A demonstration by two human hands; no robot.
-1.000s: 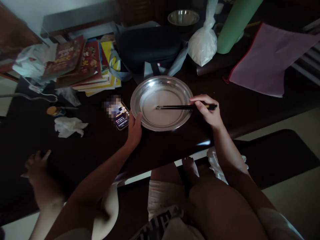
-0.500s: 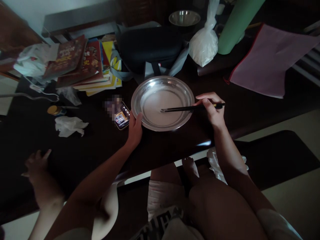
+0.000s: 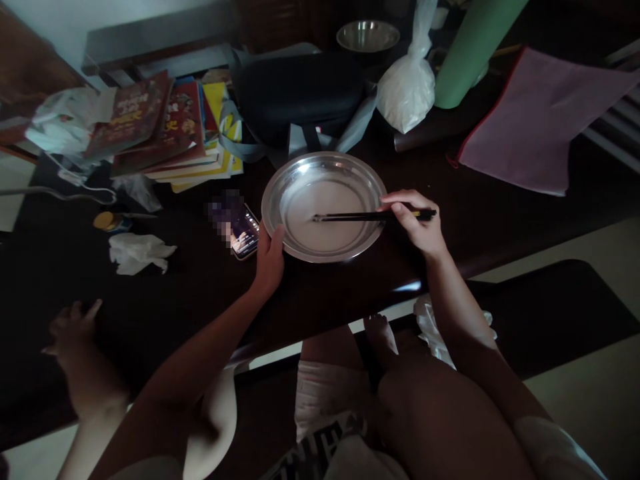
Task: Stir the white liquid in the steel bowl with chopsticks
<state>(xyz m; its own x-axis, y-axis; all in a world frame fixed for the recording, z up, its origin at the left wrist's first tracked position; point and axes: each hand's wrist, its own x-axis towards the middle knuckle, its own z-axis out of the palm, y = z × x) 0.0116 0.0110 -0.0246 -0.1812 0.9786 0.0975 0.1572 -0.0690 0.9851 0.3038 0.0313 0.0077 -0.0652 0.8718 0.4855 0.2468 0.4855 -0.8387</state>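
A round, shiny metal dish with pale, cloudy liquid in it stands near the front of the dark table. My left hand grips its left rim, thumb on top and the fingers hidden beneath. Dark chopsticks are pinched in my right hand at the dish's right rim. Their tips reach into the liquid, left of the dish's middle. Just left of my left hand lies a phone with its screen lit.
Another person's hand rests on the table at the left. Crumpled tissue, a small jar and stacked books lie nearby. Behind the dish are a black bag, a tied bag of white powder and a green roll.
My right hand and the chopsticks have shifted slightly left across the dish. The phone's screen shows a different picture. My left hand and the dish have stayed nearly in place.
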